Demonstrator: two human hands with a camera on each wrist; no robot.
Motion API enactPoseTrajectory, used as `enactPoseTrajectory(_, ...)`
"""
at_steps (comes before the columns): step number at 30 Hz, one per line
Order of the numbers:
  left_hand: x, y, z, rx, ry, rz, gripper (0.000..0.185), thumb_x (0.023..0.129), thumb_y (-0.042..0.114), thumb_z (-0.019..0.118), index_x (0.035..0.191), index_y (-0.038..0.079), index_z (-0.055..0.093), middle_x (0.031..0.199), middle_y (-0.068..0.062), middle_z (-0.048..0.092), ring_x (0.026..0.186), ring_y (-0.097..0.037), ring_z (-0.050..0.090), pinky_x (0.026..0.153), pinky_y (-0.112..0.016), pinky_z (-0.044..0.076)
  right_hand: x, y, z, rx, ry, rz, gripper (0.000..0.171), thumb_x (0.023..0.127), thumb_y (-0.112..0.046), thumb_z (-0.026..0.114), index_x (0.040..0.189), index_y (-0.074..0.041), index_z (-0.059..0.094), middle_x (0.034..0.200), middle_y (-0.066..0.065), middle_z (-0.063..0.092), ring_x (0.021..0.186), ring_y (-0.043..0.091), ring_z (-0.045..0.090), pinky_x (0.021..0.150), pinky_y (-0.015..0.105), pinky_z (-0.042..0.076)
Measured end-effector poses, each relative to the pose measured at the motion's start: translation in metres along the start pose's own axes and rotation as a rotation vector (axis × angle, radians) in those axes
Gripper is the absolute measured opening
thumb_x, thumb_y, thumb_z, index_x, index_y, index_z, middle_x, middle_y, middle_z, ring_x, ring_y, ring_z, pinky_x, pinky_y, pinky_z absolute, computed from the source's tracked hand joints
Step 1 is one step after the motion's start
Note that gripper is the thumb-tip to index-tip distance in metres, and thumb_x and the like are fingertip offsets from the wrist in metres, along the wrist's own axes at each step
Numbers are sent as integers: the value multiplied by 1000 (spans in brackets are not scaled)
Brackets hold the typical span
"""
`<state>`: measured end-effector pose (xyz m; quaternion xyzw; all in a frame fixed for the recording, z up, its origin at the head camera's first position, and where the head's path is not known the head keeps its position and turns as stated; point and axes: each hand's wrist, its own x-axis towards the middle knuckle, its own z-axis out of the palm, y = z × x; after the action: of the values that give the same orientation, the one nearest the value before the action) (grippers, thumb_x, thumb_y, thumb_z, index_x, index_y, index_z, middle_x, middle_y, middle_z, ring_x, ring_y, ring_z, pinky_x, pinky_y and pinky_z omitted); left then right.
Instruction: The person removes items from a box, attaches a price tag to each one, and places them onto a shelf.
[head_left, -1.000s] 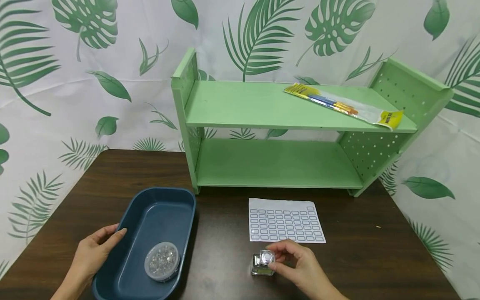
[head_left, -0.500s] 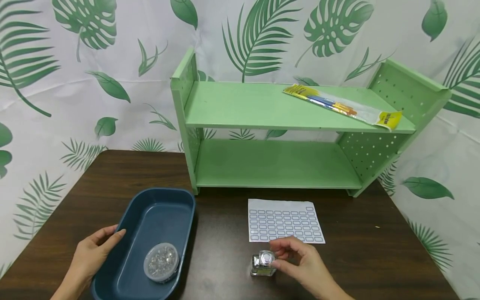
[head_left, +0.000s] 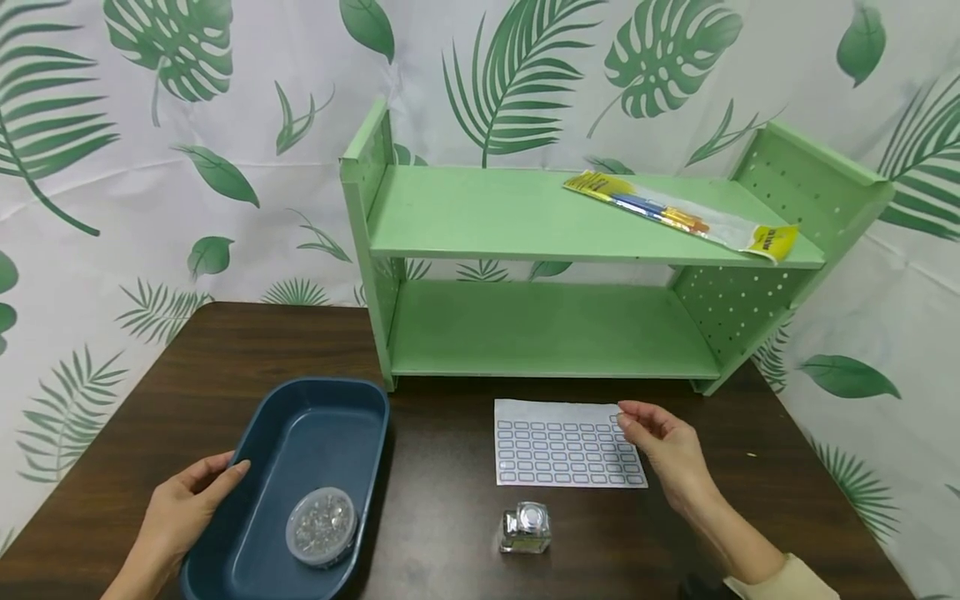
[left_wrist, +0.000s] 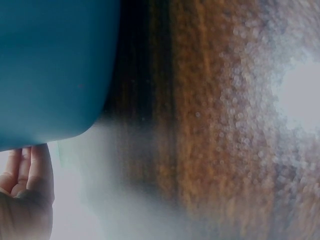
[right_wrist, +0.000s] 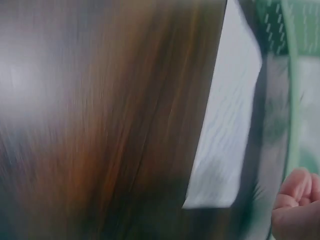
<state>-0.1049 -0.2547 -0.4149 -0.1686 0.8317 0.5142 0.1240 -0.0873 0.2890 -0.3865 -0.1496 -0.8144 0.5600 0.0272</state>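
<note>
Right hand over label sheet, left on tray rim.

My right hand (head_left: 663,446) hovers at the right edge of the label sheet (head_left: 562,442), fingers loosely curled, gripping nothing. Small glass bottle (head_left: 526,528) stands upright on the table (head_left: 450,467), just in front of the sheet, apart from my hand. Left hand (head_left: 183,508) rests relaxed against the blue tray (head_left: 300,417); a clear lidded container (head_left: 321,525) sits inside.

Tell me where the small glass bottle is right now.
In the head view the small glass bottle stands on the dark wooden table near its front edge, just below the label sheet, to the right of the blue tray; neither hand touches it.
</note>
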Motion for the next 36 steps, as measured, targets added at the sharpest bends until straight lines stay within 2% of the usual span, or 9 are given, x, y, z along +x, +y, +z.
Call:
enactPoseTrajectory(5,0,-1,0,19,10,4,59,94,45,62,131,0,56,85,24,60,75,0,59,66,-25,55,29,23,-14,-140,23,62,41,99,-15,57,132,8,52,116,15,65,84,-6,57,76,11,52)
enactPoseTrajectory(7,0,-1,0,12,13,5,53,94,45,63,128,5,60,83,25,60,74,0,59,66,-25,55,35,30,-16,-195,21,62,40,99,-14,57,131,10,53,121,25,61,84,-3,58,75,14,53)
enactPoseTrajectory(9,0,-2,1,-5,14,5,45,93,44,63,123,11,63,81,27,59,74,0,60,66,-25,56,41,34,-17,-227,17,56,40,98,-12,58,129,12,53,120,29,60,83,0,59,73,16,53)
enactPoseTrajectory(12,0,-2,1,-18,15,4,44,93,44,63,123,11,63,81,26,60,73,-1,60,66,-25,56,46,36,-17,-256,6,51,40,96,-11,59,127,14,54,114,29,61,83,5,60,71,18,54)
enactPoseTrajectory(17,0,0,1,0,17,3,61,94,45,62,132,-2,55,85,23,62,74,0,60,66,-25,56,51,38,-17,-291,-21,58,41,94,-10,62,125,16,55,106,26,64,78,5,59,68,20,54)
enactPoseTrajectory(27,0,1,1,0,7,-7,53,93,46,63,128,6,60,84,27,59,74,0,60,66,-25,56,51,41,-9,-424,56,48,35,88,-11,69,113,13,62,93,21,65,76,18,57,60,24,45)
enactPoseTrajectory(36,-3,5,1,6,1,-30,66,93,47,61,137,-1,51,86,26,57,75,0,59,67,-25,56,55,37,-3,-500,95,7,30,86,-10,70,105,12,63,87,20,63,78,26,57,62,27,39)
